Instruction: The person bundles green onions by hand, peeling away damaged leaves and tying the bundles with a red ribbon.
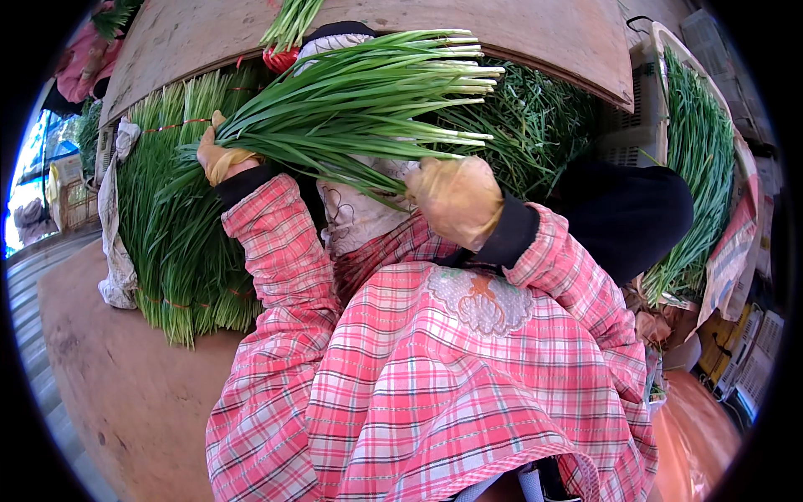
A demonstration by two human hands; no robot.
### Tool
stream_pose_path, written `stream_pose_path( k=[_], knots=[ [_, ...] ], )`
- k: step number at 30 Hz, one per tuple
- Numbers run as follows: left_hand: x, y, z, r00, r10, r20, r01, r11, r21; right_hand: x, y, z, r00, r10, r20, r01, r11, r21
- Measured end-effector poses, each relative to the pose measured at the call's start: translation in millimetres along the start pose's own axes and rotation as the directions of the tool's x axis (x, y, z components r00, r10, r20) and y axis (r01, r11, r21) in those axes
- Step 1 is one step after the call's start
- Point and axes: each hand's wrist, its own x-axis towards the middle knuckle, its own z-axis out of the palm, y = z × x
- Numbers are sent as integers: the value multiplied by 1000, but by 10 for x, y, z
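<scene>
A large bunch of green garlic chives (351, 105) lies across in front of me, its pale cut ends toward the right. My left hand (224, 157), in a thin yellowish glove, is closed around the leafy end. My right hand (458, 199), gloved the same way, is curled into a fist just below the pale stalks. A few drooping leaves reach its edge; what its fingers hold, if anything, is hidden. Beneath my left forearm, tied bundles of chives (180, 251) are stacked beside me.
Loose chives (535, 125) heap under the edge of a wooden board (544, 38). A pale crate (657, 92) at the right holds more chives. Another small bunch (291, 21) rests on the board. A person in pink (81, 63) is at the far left.
</scene>
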Motion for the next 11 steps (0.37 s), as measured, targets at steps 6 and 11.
stream_pose_path(
  k=[6, 11],
  knots=[
    [517, -48, -232, 993, 69, 91, -64, 996, -62, 222, -90, -17, 949, 163, -271, -41, 913, 406],
    [528, -103, -238, 992, 59, 113, -50, 995, -81, -54, 142, -184, 860, 494, 133, -340, 358, 870]
  ],
)
